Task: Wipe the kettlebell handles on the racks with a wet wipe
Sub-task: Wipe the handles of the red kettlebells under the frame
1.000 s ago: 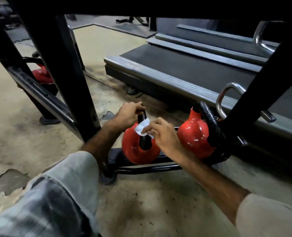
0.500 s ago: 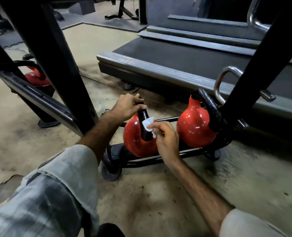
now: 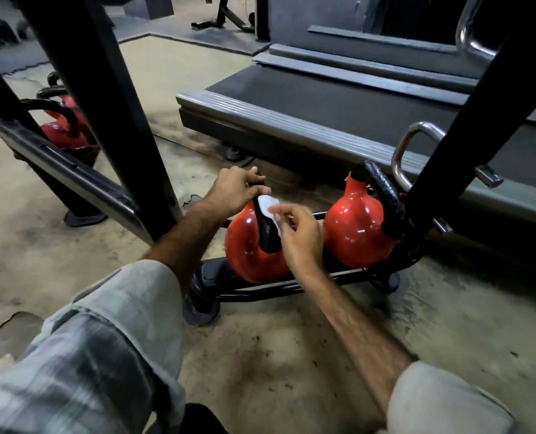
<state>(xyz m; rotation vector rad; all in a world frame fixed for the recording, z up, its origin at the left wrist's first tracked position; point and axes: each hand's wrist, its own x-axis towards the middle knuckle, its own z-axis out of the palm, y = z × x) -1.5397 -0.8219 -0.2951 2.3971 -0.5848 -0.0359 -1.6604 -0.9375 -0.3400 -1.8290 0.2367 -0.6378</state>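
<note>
Two red kettlebells with black handles sit on a low black rack (image 3: pixel 260 289) on the floor. My left hand (image 3: pixel 233 191) grips the top of the black handle (image 3: pixel 268 236) of the near kettlebell (image 3: pixel 247 255). My right hand (image 3: pixel 298 236) pinches a white wet wipe (image 3: pixel 269 208) and holds it against the upper right side of that handle. The second kettlebell (image 3: pixel 357 227) stands to the right, its handle (image 3: pixel 385 195) untouched.
Black rack uprights (image 3: pixel 110 104) slant across the left and right (image 3: pixel 479 114). More red kettlebells (image 3: pixel 66 130) sit on a lower bar at far left. A treadmill deck (image 3: pixel 338 98) lies behind, with a chrome handle (image 3: pixel 407 151). The floor is worn concrete.
My right hand has slid the wipe up the handle from its middle toward the top. My left hand keeps its grip. The view has shifted a little closer.
</note>
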